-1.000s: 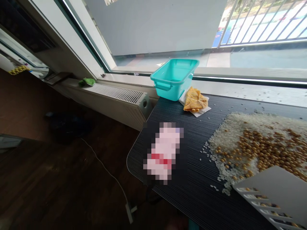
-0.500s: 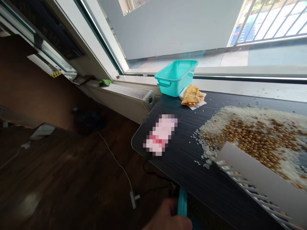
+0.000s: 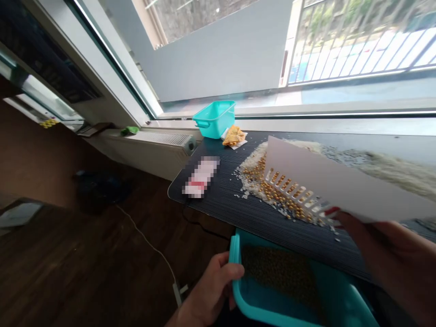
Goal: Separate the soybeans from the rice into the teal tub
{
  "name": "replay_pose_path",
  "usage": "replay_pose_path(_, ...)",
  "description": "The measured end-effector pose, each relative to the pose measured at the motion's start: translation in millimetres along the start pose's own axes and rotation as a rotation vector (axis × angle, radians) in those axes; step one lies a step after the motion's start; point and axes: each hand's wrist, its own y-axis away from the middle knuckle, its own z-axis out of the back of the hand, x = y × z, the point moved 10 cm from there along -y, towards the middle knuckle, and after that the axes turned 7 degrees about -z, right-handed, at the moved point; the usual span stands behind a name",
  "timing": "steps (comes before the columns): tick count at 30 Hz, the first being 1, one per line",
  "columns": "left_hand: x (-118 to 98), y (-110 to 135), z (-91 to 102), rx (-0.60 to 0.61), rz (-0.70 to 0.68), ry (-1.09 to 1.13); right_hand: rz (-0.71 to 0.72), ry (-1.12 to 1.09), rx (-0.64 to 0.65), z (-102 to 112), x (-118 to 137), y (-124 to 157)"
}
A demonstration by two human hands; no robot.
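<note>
My left hand [image 3: 213,284] grips the left rim of a turquoise plastic bin [image 3: 248,309], held below the table's front edge. Small brown grains [image 3: 282,270] lie inside the bin, in shadow. In my right hand [image 3: 384,250] is a stiff white sheet [image 3: 334,175] with a row of slots along its lower edge. The sheet is tilted over a spread of golden-brown beans [image 3: 272,193] and white rice [image 3: 250,159] on the dark table. Beans show through the slots. The sheet hides part of the pile.
A second turquoise bin [image 3: 215,120] stands at the table's far left corner, beside folded yellow cloth [image 3: 234,135] on white paper. A blurred-out pink item [image 3: 201,177] lies near the left edge. A radiator [image 3: 153,145] runs beneath the window. A cable [image 3: 146,240] crosses the floor.
My left hand and the bin have come further into view. The slotted sheet has risen and tilted over the beans, and my right hand now shows on it. The view has shifted right.
</note>
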Motion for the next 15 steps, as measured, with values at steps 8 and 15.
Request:
replay_pose_path(8,2.6,2.8,-15.8,0.084,-0.039,0.019,-0.161,-0.080,-0.009,56.2,7.4,7.9)
replay_pose_path(15,2.6,2.1,-22.4,0.110,-0.045,0.019,-0.171,-0.080,0.048,69.6,-12.4,19.5)
